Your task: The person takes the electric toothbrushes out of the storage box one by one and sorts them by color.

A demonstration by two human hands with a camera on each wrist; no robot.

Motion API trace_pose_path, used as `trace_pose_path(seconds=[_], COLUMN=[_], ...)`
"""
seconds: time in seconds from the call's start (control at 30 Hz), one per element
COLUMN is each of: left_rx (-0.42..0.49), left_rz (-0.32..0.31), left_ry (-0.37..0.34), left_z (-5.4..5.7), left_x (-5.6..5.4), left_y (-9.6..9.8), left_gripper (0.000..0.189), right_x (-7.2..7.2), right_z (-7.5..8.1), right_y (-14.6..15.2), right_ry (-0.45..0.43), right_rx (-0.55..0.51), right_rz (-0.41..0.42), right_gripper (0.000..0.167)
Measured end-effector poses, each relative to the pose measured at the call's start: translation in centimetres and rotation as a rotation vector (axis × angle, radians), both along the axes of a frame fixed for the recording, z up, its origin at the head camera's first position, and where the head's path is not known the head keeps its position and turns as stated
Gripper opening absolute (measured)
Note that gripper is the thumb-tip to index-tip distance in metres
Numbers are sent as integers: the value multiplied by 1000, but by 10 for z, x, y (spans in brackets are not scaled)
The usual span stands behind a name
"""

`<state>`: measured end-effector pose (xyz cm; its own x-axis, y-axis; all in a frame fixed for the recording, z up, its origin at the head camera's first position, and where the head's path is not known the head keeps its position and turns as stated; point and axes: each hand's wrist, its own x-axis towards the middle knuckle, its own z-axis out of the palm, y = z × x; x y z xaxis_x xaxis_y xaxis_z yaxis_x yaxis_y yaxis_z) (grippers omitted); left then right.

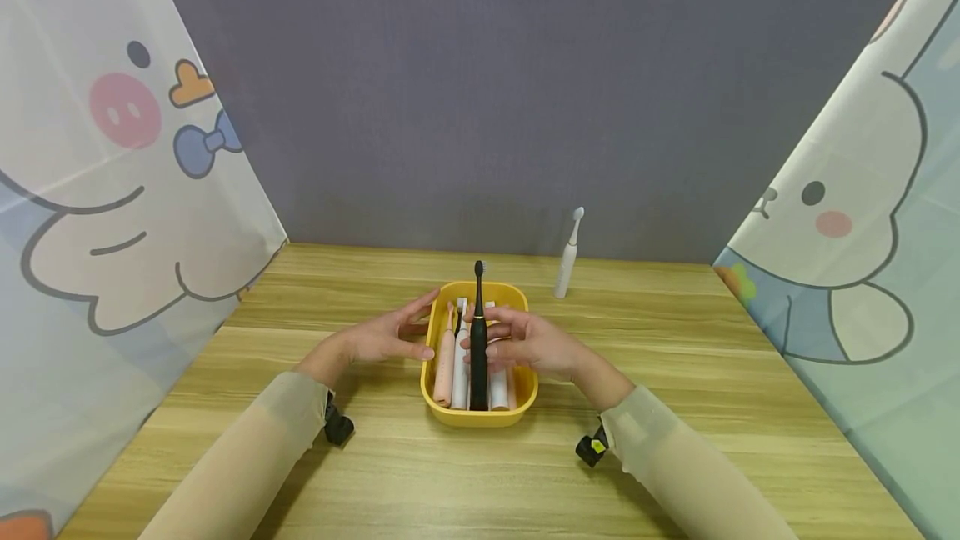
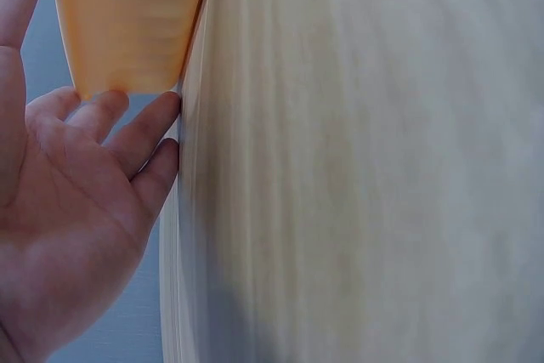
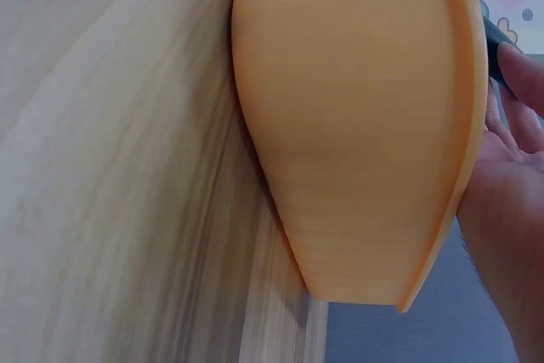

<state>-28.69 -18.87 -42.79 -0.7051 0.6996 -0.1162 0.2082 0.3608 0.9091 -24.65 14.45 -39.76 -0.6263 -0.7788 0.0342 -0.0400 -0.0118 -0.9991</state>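
Yellow, smooth and round-cornered, the bin (image 1: 480, 419) revealed pink and white toothbrushes (image 1: 460, 377) inside it only to the head view, while the wrist views gave its outer walls against the wood-grained table (image 1: 450, 482). At the bin's mouth, the right hand (image 1: 536, 344) pinched a slim black toothbrush (image 1: 478, 365) between thumb and fingers, its long axis along the bin's length, bristle end pointing past the far rim. At the bin's left, the left hand (image 1: 386, 338) was loosely spread, gripping nothing, fingertips at the wall.
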Motion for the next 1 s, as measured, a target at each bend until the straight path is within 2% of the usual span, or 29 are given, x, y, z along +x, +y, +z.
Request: trace_pose_path(seconds=[0.2,0.43,0.7,1.0], left_rx=[-3,-9,-19,-33], left_rz=[4,6,13,18], left_ry=[-13,3,17,27], left_z=[-1,-2,-2,-2], left_x=[0,0,0,0], left_y=[0,0,-1,-2], left_gripper=[118,118,118,119], right_x=[2,8,10,9], right_z=[0,1,1,1], right_y=[-1,-3,-3,-2], right_ry=[26,46,79,146], right_rx=[25,81,44,18], right_rz=[-24,-122,-171,-282], right_gripper=[65,61,57,54])
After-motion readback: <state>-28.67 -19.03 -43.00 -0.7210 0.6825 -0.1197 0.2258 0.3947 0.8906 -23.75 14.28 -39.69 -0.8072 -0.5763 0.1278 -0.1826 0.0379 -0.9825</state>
